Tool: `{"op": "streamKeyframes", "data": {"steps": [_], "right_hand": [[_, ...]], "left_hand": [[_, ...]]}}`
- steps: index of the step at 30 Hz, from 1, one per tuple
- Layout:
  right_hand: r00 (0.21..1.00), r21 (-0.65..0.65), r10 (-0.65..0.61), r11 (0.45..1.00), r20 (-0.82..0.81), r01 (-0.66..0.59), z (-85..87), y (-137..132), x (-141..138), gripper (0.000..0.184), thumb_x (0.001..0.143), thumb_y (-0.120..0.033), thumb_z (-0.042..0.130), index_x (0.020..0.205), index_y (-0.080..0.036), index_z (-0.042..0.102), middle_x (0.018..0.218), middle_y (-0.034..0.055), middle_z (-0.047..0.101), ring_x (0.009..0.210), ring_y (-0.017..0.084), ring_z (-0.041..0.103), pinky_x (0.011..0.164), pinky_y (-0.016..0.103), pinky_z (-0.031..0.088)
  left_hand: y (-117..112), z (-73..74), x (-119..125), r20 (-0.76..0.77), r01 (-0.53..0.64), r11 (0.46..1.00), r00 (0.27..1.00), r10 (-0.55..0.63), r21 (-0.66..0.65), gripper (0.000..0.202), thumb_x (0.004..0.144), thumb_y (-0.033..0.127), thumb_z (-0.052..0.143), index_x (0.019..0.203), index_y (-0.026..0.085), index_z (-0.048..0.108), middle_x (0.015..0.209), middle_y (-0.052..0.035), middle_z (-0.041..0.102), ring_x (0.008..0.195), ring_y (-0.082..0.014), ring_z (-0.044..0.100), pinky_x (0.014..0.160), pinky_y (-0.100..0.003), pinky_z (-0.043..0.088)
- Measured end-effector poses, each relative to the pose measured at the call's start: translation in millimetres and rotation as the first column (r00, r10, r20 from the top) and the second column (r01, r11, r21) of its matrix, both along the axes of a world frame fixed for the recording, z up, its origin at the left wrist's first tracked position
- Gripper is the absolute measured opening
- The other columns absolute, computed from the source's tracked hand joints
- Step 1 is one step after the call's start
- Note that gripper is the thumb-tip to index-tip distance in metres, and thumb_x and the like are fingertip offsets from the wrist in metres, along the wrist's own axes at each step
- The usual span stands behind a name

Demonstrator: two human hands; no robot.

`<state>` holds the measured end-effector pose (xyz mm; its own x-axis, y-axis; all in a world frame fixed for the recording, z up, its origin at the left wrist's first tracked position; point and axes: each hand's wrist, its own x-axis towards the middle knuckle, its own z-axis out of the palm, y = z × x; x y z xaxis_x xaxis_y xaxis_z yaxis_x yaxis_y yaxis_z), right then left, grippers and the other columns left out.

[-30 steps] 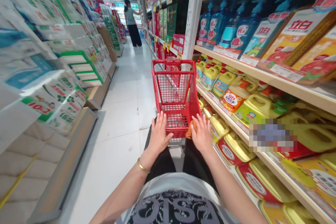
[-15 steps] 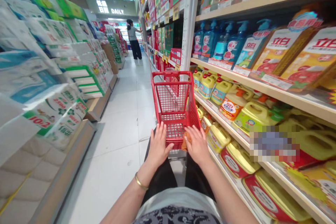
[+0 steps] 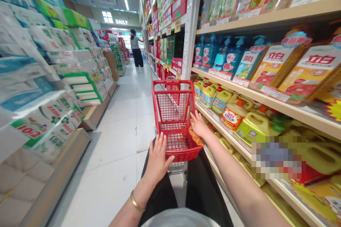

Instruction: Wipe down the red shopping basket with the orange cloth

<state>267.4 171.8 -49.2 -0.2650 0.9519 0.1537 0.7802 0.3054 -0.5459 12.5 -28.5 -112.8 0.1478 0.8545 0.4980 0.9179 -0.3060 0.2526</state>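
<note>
Here, left hand [image 3: 157,159] flat on the red shopping cart [image 3: 173,82], fingers apart, ungripping; right hand [image 3: 198,125] open, just beside an orange cloth [image 3: 195,136].

Here we go, right up close: left hand [image 3: 157,159] and right hand [image 3: 198,125], both bare, with bare forearms running in from the near edge! And what a detail, a thin gold bangle [image 3: 137,201] around the left wrist, plain, smooth and shining! Between the arms, black trousers [image 3: 205,184], dark and matte, with hardly a crease in view! At the very near edge, just a sliver of a pale grey top [image 3: 178,219]!
</note>
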Motion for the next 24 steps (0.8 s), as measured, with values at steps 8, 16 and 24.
{"op": "streamKeyframes", "data": {"steps": [8, 16, 24], "right_hand": [[0.973, 0.000, -0.127, 0.992, -0.194, 0.130, 8.3, 87, -21, 0.070, 0.107, -0.043, 0.041, 0.170, -0.011, 0.036, 0.178, 0.0157, 0.032, 0.167, 0.030, 0.025, 0.137, 0.049, 0.022], [0.948, -0.061, -0.170, 0.985, -0.269, 0.159, -19.0, -11, 1, 0.080, 0.102, -0.039, 0.041, 0.175, -0.014, 0.019, 0.175, 0.0143, 0.038, 0.162, 0.027, 0.037, 0.133, 0.050, 0.031], [0.950, -0.133, -0.297, 0.950, -0.092, 0.283, -17.0, -156, 24, 0.071, 0.109, -0.050, 0.030, 0.171, -0.016, 0.032, 0.131, 0.0244, 0.075, 0.120, 0.041, 0.075, 0.106, 0.062, 0.055]], "left_hand": [[-1, 2.0, -2, -0.009, -0.015, 1.000, 1.000, 0.015, 0.005, 0.092, 0.106, 0.052, 0.054, 0.175, 0.022, 0.001, 0.180, -0.0194, 0.019, 0.169, -0.0372, 0.015, 0.132, -0.068, 0.019], [-2, 2.1, 2, 0.036, -0.019, 1.000, 0.999, 0.019, 0.008, 0.090, 0.107, 0.050, 0.051, 0.175, 0.021, 0.000, 0.181, -0.0208, 0.017, 0.169, -0.0379, 0.014, 0.131, -0.072, 0.018], [-3, 6.0, 5, 0.037, -0.019, 0.999, 0.999, 0.021, -0.035, 0.089, 0.107, 0.052, 0.050, 0.175, 0.019, 0.003, 0.181, -0.0199, 0.014, 0.170, -0.0369, 0.009, 0.133, -0.071, 0.014]]}}
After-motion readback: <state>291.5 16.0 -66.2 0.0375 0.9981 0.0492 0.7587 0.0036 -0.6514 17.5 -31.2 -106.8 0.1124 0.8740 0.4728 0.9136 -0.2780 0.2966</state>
